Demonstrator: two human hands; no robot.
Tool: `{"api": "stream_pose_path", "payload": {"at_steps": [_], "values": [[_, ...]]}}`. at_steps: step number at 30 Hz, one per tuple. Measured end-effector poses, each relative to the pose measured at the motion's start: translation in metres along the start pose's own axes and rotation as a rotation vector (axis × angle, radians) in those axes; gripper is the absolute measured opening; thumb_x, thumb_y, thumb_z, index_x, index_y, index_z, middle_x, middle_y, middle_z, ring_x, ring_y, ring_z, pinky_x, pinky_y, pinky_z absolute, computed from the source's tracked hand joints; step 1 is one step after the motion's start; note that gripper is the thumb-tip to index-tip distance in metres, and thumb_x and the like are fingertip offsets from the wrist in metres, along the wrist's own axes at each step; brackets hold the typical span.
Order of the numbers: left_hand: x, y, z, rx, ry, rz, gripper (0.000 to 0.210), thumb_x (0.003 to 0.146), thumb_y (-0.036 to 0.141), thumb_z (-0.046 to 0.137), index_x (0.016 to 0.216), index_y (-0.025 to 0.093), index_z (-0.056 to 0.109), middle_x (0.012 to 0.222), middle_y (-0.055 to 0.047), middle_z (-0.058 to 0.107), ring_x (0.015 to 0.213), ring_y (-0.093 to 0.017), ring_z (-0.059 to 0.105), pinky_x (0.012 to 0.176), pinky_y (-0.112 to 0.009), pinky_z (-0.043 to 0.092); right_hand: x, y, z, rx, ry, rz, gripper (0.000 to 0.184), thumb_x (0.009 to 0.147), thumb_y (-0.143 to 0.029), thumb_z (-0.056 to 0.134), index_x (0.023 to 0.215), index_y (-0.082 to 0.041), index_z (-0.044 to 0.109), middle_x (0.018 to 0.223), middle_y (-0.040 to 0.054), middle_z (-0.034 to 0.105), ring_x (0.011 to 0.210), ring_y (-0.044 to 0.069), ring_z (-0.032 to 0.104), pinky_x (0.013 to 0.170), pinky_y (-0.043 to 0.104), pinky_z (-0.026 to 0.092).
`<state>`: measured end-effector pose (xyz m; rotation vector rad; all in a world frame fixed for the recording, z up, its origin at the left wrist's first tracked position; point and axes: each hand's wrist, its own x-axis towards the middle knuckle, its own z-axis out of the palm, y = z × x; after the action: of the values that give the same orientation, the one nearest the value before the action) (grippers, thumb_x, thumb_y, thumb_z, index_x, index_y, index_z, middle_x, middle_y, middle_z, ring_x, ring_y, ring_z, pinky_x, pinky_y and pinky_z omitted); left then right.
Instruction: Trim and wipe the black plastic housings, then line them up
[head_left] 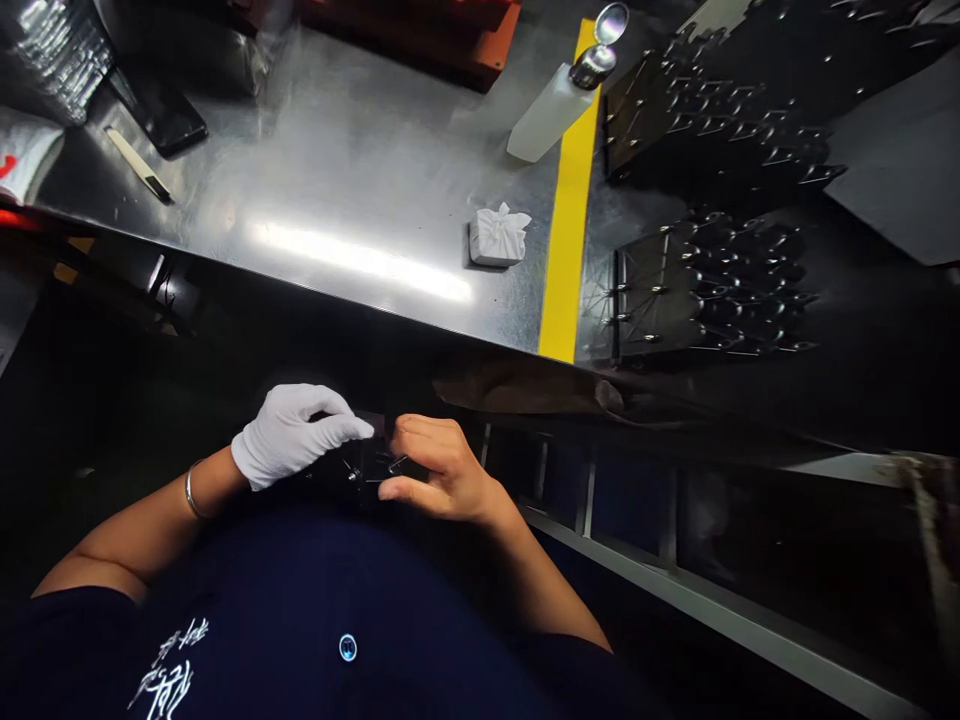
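In front of the metal bench | dark pinned part sits between hands | gloved left hand: thumb and fingertips meet | bare right hand: thumb and fingers stand apart

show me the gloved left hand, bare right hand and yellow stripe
Gloved left hand [291, 437]: head view, behind the thumb
Bare right hand [451, 475]: head view, behind the thumb
Yellow stripe [568, 245]: head view, its lower part

Left fingers pinched, right fingers curved

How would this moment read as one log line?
left hand: gloved, near dark part | right hand: bare, near dark part | white bundle: on table
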<state>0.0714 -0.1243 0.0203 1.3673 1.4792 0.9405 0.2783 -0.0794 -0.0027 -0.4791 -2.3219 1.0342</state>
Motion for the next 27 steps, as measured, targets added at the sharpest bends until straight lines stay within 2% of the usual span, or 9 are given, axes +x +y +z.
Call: {"api": "stream_pose_path", "payload": {"at_steps": [3,8,14,16,18,20,22,24,27], "values": [[-0.001,-0.002,0.002,-0.015,0.022,-0.05,0.028,0.074,0.042,0.069,0.06,0.018,0.07,0.059,-0.002,0.067,0.054,-0.012,0.056,0.056,-0.024,0.045,-0.001,-0.001,0.002,-0.08,0.03,-0.004,0.048,0.092,-0.046,0.051,0.054,-0.02,0.038,0.053,-0.0041,0.033,0.05,0.009,0.032,0.048,0.026,0.024],[-0.001,-0.006,0.01,-0.055,0.145,-0.198,0.032,0.072,0.047,0.069,0.059,0.017,0.065,0.057,0.0,0.062,0.054,-0.011,0.052,0.055,-0.023,0.043,-0.001,0.001,0.005,-0.196,0.173,0.021,0.037,0.09,-0.05,0.053,0.071,-0.018,0.055,0.061,0.0004,0.047,0.057,0.012,0.044,0.052,0.025,0.034],[0.002,-0.003,0.018,-0.124,0.257,-0.343,0.037,0.071,0.05,0.069,0.057,0.016,0.061,0.055,0.002,0.056,0.055,-0.01,0.049,0.052,-0.023,0.04,0.002,0.003,0.011,-0.267,0.261,0.048,0.044,0.094,-0.051,0.043,0.066,-0.019,0.05,0.06,0.0018,0.047,0.058,0.013,0.043,0.053,0.026,0.034],[0.002,-0.002,0.018,-0.116,0.264,-0.351,0.038,0.071,0.051,0.068,0.057,0.016,0.061,0.056,0.002,0.056,0.055,-0.01,0.049,0.053,-0.023,0.04,0.002,0.004,0.01,-0.258,0.235,0.082,0.046,0.095,-0.049,0.041,0.06,-0.02,0.043,0.057,0.0001,0.042,0.055,0.012,0.039,0.053,0.027,0.031],[0.003,-0.003,0.018,-0.111,0.249,-0.362,0.039,0.069,0.053,0.069,0.058,0.016,0.061,0.057,0.002,0.057,0.056,-0.011,0.049,0.053,-0.023,0.04,0.001,0.004,0.007,-0.153,0.116,0.097,0.048,0.097,-0.047,0.039,0.057,-0.02,0.039,0.054,-0.0022,0.038,0.052,0.01,0.036,0.05,0.026,0.028],[0.006,-0.003,0.016,-0.114,0.227,-0.386,0.042,0.069,0.056,0.069,0.059,0.016,0.062,0.058,0.001,0.058,0.057,-0.011,0.05,0.053,-0.023,0.04,0.0,0.004,0.003,0.016,-0.046,0.081,0.048,0.098,-0.045,0.035,0.058,-0.02,0.039,0.053,-0.0035,0.038,0.049,0.009,0.035,0.049,0.024,0.028],[0.01,-0.002,0.012,-0.115,0.202,-0.414,0.044,0.07,0.058,0.067,0.061,0.016,0.062,0.059,0.001,0.058,0.057,-0.011,0.05,0.052,-0.022,0.04,-0.001,0.003,0.002,0.132,-0.08,0.099,0.045,0.1,-0.041,0.029,0.064,-0.019,0.045,0.056,-0.0028,0.044,0.049,0.008,0.04,0.049,0.023,0.032],[0.015,-0.001,0.008,-0.107,0.17,-0.447,0.044,0.074,0.059,0.063,0.06,0.017,0.061,0.058,0.001,0.056,0.056,-0.011,0.049,0.049,-0.022,0.038,-0.001,0.003,0.004,0.093,0.094,0.166,0.038,0.101,-0.034,0.03,0.072,-0.019,0.052,0.06,-0.0008,0.051,0.053,0.009,0.047,0.051,0.023,0.037],[0.02,-0.003,0.003,-0.083,0.102,-0.453,0.046,0.078,0.058,0.058,0.055,0.018,0.057,0.055,0.001,0.054,0.053,-0.011,0.048,0.047,-0.022,0.037,0.001,0.004,0.011,-0.146,0.395,0.188,0.022,0.095,-0.02,0.043,0.079,-0.019,0.057,0.064,0.0016,0.059,0.058,0.012,0.053,0.055,0.025,0.041]]}}
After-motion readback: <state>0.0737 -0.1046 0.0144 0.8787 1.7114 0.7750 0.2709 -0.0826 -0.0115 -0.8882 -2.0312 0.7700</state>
